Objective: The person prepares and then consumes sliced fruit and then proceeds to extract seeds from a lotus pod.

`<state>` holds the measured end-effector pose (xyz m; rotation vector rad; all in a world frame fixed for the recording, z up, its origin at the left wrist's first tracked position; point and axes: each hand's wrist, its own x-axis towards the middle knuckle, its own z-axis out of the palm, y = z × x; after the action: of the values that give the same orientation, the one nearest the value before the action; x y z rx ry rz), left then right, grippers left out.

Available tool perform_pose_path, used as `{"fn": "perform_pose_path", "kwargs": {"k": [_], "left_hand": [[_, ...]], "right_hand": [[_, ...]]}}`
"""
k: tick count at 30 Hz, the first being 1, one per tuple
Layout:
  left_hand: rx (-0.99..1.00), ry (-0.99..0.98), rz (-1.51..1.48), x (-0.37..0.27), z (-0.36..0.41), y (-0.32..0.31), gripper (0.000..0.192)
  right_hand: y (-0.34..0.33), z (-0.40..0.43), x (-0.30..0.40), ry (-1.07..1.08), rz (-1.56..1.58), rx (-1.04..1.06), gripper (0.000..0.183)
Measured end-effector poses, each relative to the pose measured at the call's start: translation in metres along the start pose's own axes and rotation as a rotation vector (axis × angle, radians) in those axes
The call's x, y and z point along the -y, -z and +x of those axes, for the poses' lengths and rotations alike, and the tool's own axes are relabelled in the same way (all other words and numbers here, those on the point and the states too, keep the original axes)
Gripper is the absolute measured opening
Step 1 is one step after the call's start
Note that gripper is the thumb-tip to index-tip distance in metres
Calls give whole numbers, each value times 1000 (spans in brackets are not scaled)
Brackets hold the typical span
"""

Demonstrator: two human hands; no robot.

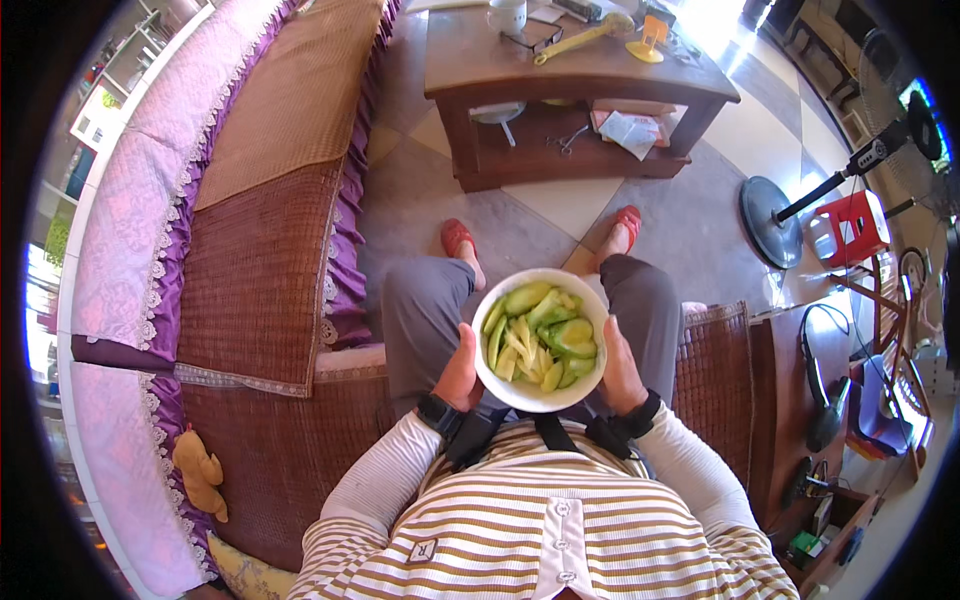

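Observation:
Between my hands is a round white bowl, held above my lap. Sliced green vegetable pieces fill it, along with a bunch of paler yellowish strips. My left hand presses on the bowl's left side, thumb pointing up along the wall. On the opposite side my right hand grips it the same way. The bowl hides most of the fingers underneath. Each wrist wears a dark band.
Ahead stands a wooden coffee table bearing a white mug, a yellow brush-like tool and other items; scissors and papers lie on its shelf. A mat-covered sofa extends left. To the right are a pedestal fan and a red stool.

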<state>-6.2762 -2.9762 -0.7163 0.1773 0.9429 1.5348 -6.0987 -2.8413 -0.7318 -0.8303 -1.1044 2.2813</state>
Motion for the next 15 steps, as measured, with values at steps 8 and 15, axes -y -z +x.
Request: {"fn": "perform_pose_path", "kwargs": {"k": [8, 15], "left_hand": [[93, -111, 29, 2, -3, 8, 76], [4, -39, -38, 2, 0, 10, 68]], "right_hand": [[-13, -1, 30, 84, -106, 15, 44], [-13, -4, 22, 119, -73, 17, 44]]}}
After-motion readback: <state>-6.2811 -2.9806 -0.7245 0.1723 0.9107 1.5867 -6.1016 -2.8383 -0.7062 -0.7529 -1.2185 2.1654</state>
